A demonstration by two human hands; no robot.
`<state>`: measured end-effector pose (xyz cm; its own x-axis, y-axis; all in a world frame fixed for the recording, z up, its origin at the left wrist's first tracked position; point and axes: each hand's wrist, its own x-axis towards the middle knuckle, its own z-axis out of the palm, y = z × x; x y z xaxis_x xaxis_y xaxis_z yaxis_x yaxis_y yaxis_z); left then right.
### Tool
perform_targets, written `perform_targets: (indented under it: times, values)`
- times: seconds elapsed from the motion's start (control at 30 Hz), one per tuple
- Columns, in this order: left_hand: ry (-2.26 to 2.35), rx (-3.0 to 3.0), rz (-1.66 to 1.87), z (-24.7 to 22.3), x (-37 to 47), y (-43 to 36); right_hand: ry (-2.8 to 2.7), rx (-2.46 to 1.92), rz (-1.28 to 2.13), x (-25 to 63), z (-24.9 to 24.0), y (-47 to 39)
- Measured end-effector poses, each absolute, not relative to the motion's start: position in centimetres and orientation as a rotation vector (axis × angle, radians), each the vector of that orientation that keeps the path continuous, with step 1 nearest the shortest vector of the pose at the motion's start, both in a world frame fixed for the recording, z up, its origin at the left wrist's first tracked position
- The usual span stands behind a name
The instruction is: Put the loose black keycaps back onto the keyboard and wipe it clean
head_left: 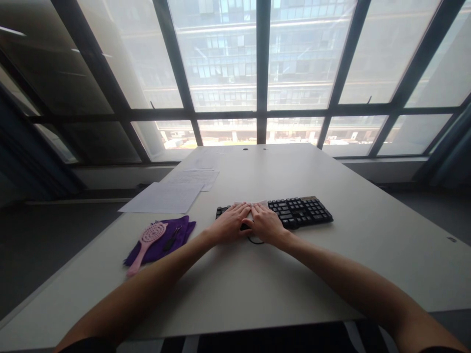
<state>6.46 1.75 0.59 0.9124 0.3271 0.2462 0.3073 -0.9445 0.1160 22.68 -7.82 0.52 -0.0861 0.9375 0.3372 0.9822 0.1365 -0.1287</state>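
Observation:
Both of my hands rest side by side on the left half of a black keyboard (300,212), fingers stretched forward and flat. My left hand (231,223) and my right hand (267,224) meet at the fingertips, with the thumbs close together. A thin white sheet, perhaps a tissue (263,202), lies beneath their fingertips and shows at the far edge of the keys. Much of it is covered by the hands, as are the keys under them. A dark cable (255,241) loops out just below the hands.
To the left, a folded purple cloth (183,234) bears a pink hairbrush (151,234) and a small black tool (170,240) with a thin tip. Printed papers (165,197) lie beyond them on the white table (235,294). Large windows (221,59) stand behind the table.

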Motion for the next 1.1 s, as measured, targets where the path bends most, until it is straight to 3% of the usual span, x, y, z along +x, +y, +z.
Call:
perform_targets:
  times: [1.1]
  values:
    - [0.370,2.902,0.634,1.5,6.5,-1.7,-2.014,-1.953,-0.092,20.5,0.9,-11.2]
